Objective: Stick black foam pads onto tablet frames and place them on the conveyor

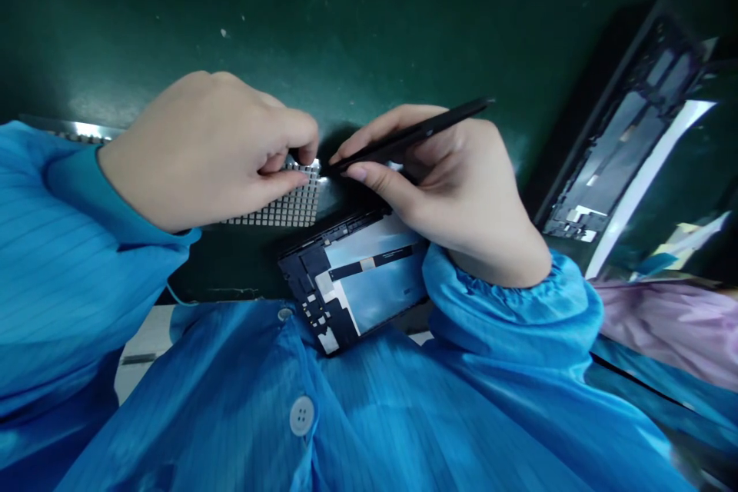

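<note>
On the table [346, 31], the sheet of pads [282, 207] lies at your left hand [213, 142]; the pen-like tool [427, 127] sits in your right hand [467, 184], with one device frame [374, 277] nearer you and a second frame [628, 131] farther right.

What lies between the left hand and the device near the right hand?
The head view shows part of the grid sheet, then a strip of green table, between left hand and device.

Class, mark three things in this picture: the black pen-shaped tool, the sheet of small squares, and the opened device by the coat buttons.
Black tool [415, 136], head view: middle of its shaft.
Sheet [293, 204], head view: among its small squares.
Opened device [374, 294], head view: its blue panel.
</note>
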A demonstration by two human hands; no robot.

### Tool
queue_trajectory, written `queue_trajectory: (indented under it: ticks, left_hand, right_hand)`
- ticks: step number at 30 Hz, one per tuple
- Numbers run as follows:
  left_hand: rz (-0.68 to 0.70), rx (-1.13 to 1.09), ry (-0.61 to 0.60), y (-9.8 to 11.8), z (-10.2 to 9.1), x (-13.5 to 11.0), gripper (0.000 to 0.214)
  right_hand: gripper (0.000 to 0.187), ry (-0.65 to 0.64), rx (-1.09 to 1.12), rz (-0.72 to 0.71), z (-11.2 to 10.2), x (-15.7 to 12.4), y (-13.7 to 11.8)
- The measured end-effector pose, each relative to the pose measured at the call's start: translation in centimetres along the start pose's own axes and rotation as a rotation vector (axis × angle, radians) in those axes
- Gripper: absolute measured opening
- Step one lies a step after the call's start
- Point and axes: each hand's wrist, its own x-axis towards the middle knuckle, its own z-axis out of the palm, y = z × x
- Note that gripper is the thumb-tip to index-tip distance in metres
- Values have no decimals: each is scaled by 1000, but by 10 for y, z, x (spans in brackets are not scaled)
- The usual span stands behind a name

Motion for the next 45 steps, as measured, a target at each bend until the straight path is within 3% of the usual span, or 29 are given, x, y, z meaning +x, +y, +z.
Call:
queue_trajectory:
  ticks: [3, 6, 9, 13, 20, 25, 28, 33, 45]
  left_hand:
    - [-3, 34, 1, 0, 0, 0, 41]
    - [-28, 73, -17, 2, 0, 1, 43]
    - [-49, 98, -32, 3, -1, 2, 33]
    - [-105, 179, -101, 6, -3, 3, 38]
    - [-97, 187, -93, 6, -3, 2, 35]
    - [-111, 180, -94, 6, -5, 4, 34]
    - [-108, 184, -117, 5, -6, 4, 30]
    - [-125, 198, -145, 5, -6, 4, 33]
    - [-115, 202, -132, 4, -4, 4, 41]
  right_hand:
    - [15, 37, 115, -13, 1, -15, -3]
    - [8, 272, 201, -54, 16, -49, -5]
    - [11, 473, 135, -129, 41, -81, 4]
    - [22, 504, 81, -233, 62, -92, 22]
    - [28, 471, -111, -277, 59, -88, 11]
    - [21, 422, -173, -255, 36, -68, -7]
    - [8, 246, -157, -178, 17, -36, -7]
    - [24, 6, -77, -105, 6, -2, 3]
    - [15, -5, 2, -94, 7, -2, 4]
